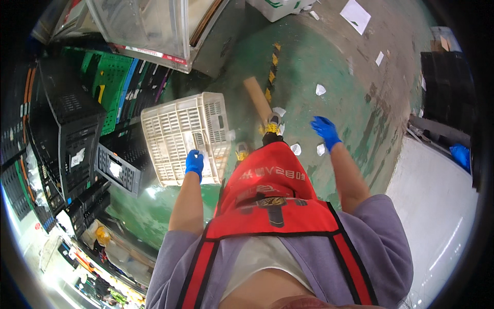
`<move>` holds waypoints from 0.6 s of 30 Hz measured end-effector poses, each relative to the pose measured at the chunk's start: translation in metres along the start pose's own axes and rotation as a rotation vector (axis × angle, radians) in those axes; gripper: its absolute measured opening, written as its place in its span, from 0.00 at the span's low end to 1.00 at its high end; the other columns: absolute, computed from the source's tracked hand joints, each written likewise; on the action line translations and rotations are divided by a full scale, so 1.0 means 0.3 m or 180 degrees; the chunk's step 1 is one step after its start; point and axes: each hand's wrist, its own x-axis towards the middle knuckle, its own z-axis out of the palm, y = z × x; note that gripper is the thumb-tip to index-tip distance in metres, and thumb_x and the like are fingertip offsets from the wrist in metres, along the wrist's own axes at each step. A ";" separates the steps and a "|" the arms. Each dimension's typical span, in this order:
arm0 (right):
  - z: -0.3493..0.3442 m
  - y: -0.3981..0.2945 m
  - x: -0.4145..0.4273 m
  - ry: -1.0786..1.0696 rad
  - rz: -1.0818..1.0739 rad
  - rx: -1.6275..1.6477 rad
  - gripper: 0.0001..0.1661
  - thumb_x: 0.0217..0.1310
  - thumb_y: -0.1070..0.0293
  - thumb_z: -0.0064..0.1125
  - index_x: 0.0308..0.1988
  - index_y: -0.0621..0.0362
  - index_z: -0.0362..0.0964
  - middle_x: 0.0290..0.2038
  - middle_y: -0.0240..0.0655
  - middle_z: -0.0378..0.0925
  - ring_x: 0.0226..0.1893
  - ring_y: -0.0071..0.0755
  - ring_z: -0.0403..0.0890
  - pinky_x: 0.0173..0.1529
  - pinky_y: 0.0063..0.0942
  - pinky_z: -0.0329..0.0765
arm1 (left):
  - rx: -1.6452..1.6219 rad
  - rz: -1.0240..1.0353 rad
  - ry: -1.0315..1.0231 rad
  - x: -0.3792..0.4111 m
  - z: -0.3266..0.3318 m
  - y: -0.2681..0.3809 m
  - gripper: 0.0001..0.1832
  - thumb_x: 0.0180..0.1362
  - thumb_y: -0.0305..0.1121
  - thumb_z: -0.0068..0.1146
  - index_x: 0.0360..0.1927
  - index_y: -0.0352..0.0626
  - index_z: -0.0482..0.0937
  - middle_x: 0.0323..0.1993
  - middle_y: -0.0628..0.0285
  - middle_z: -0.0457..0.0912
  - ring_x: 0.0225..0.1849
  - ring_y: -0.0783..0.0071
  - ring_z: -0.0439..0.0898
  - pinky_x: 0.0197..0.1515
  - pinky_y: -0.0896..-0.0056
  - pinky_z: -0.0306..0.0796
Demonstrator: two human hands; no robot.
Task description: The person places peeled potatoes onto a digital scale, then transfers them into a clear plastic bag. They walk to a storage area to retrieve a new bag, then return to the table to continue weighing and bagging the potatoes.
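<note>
A cream plastic crate [170, 133] with slatted walls is ahead of me to the left. My left hand [194, 164], in a blue glove, has its fingers curled at the crate's near side, gripping it around a handle slot. Part of the fingers is hidden there. Out to the right, my right hand [325, 131], gloved in blue too, hangs over the green floor with nothing in it. Its fingers are extended. A red apron [266, 170] covers my front, and a yellow-laced shoe [272, 125] shows past its hem.
Black crates [73, 116] and green crates [112, 81] stack up on the left. A clear-sided cabinet [146, 31] stands beyond. A cardboard strip [256, 96] and white scraps [320, 89] lie on the floor. To the right is a white surface [428, 193].
</note>
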 end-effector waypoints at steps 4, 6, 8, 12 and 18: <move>-0.398 0.086 -0.216 0.1297 0.0612 -0.0564 0.14 0.57 0.61 0.51 0.42 0.55 0.70 0.28 0.31 0.77 0.24 0.20 0.74 0.23 0.17 0.65 | 0.0078 0.0371 0.0192 0.011 -0.039 0.030 0.11 0.48 0.34 0.56 0.36 0.45 0.75 0.36 0.51 0.77 0.38 0.57 0.76 0.42 0.64 0.68; -0.556 0.200 -0.381 0.1698 0.0810 -0.0765 0.14 0.58 0.60 0.48 0.42 0.52 0.70 0.27 0.30 0.77 0.21 0.19 0.72 0.22 0.18 0.63 | -0.0029 0.0873 0.0438 0.076 -0.022 -0.014 0.09 0.48 0.31 0.56 0.35 0.45 0.74 0.35 0.53 0.78 0.34 0.62 0.76 0.41 0.66 0.68; -0.581 0.286 -0.541 0.2107 0.0950 -0.0574 0.12 0.57 0.61 0.47 0.39 0.54 0.70 0.24 0.32 0.77 0.19 0.21 0.71 0.21 0.20 0.63 | -0.0106 0.0817 0.0386 0.042 -0.057 0.080 0.09 0.49 0.25 0.52 0.35 0.45 0.74 0.36 0.55 0.78 0.35 0.64 0.76 0.40 0.68 0.68; -0.646 0.514 -0.794 0.1957 0.1429 -0.0356 0.13 0.56 0.63 0.47 0.40 0.56 0.69 0.24 0.32 0.76 0.19 0.24 0.73 0.20 0.22 0.63 | -0.0089 0.1280 0.0174 0.031 -0.057 0.155 0.14 0.51 0.22 0.45 0.40 0.47 0.76 0.37 0.53 0.78 0.41 0.60 0.77 0.45 0.67 0.68; -0.602 0.662 -0.802 0.1921 0.1959 0.0371 0.14 0.56 0.63 0.48 0.42 0.55 0.68 0.26 0.33 0.77 0.21 0.26 0.74 0.20 0.24 0.64 | 0.0296 0.2022 0.0202 0.055 -0.054 0.432 0.12 0.49 0.24 0.44 0.34 0.45 0.78 0.34 0.54 0.76 0.40 0.58 0.75 0.45 0.67 0.67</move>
